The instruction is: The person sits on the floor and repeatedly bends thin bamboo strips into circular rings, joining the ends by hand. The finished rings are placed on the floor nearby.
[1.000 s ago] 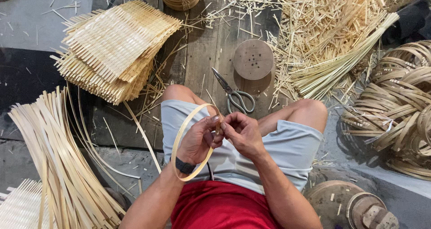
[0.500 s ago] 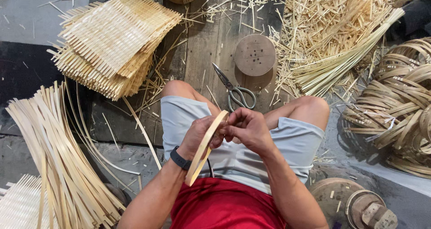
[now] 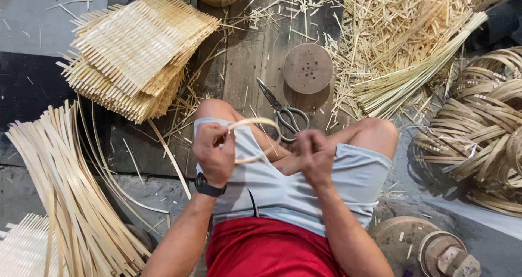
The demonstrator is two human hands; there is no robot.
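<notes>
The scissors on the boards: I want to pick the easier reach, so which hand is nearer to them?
Right. The right hand sits just below the scissors handles; the left hand, gripping the bamboo hoop, is farther off to their left.

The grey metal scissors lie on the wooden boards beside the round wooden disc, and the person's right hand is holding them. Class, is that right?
Not quite. The grey metal scissors do lie on the wooden boards beside the round wooden disc, but no hand holds them: the right hand is clear of them, as the head view shows.

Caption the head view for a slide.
Seated person's left hand holds a bamboo strip hoop, right hand beside it, scissors ahead.
</notes>
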